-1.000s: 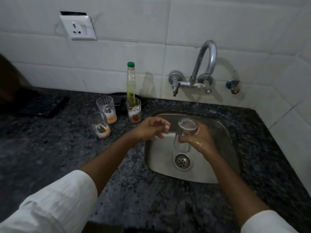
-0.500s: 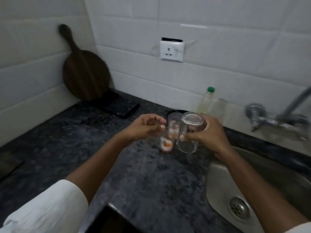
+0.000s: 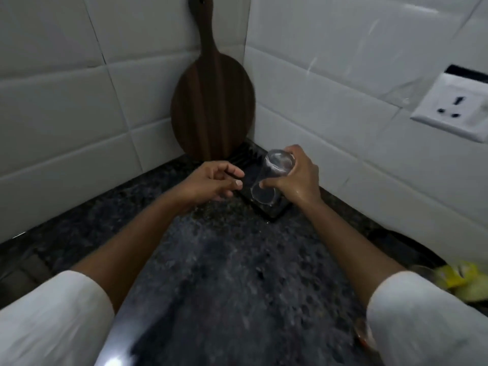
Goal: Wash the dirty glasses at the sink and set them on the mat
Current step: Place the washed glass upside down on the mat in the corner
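Sleeves of white cloth frame our view as both arms reach toward the corner of the dark speckled counter [image 3: 224, 273]. On the left, our left hand [image 3: 211, 184] hovers above the counter with its fingers loosely curled and nothing in them; it sits just beside the mat, likely ready to steady the glass if needed. Behind it a round wooden board [image 3: 212, 101] leans upright in the corner of the tiled walls, its handle pointing up, presumably parked there to stay out of the way.

Moving right, the black ribbed mat [image 3: 274, 211] lies flat on the counter in front of the board. Our right hand [image 3: 293, 180] grips the clear glass [image 3: 272, 178] around its side, mouth down and slightly tilted, so that water can drain once it rests. The rim looks at or just above the mat; we cannot tell whether it touches. We judge that the glass is washed and about to be set down.

Farther right, a white wall socket [image 3: 454, 112] sits on the tiles, and something yellow [image 3: 459, 282] shows blurred at the edge.
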The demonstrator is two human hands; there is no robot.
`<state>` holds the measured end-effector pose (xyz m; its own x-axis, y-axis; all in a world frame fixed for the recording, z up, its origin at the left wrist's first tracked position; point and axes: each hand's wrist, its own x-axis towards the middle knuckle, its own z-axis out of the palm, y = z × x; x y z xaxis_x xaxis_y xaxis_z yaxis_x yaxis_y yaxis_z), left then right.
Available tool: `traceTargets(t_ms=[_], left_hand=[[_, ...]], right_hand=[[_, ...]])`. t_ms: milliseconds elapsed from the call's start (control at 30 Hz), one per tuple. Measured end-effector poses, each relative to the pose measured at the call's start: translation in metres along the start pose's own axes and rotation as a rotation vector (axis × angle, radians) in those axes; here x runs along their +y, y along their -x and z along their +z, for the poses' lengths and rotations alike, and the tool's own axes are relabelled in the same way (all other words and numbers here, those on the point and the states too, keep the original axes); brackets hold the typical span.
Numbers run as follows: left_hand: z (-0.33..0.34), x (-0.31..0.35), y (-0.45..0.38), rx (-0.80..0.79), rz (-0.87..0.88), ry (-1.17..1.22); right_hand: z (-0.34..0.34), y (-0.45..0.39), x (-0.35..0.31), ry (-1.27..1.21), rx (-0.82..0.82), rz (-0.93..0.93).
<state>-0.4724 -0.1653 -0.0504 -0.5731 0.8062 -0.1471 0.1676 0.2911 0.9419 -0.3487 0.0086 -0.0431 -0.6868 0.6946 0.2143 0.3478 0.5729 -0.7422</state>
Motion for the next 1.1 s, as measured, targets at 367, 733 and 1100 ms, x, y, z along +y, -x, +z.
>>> traceTargets(t_ms=[367, 733, 1100], left_hand=[[-0.035, -0.041, -0.071, -0.014, -0.089, 0.016], [-0.015, -0.020, -0.063, -0.009, -0.076, -0.011], [0.125, 0.078, 0.017, -0.142, 0.099, -0.106]], right_hand=[[0.090, -0.067, 0.029, 0.063, 0.006, 0.009], [0.076, -0.059, 0.033, 0.037, -0.132, 0.087], [-0.118, 0.079, 0.038, -0.122, -0.093, 0.198]])
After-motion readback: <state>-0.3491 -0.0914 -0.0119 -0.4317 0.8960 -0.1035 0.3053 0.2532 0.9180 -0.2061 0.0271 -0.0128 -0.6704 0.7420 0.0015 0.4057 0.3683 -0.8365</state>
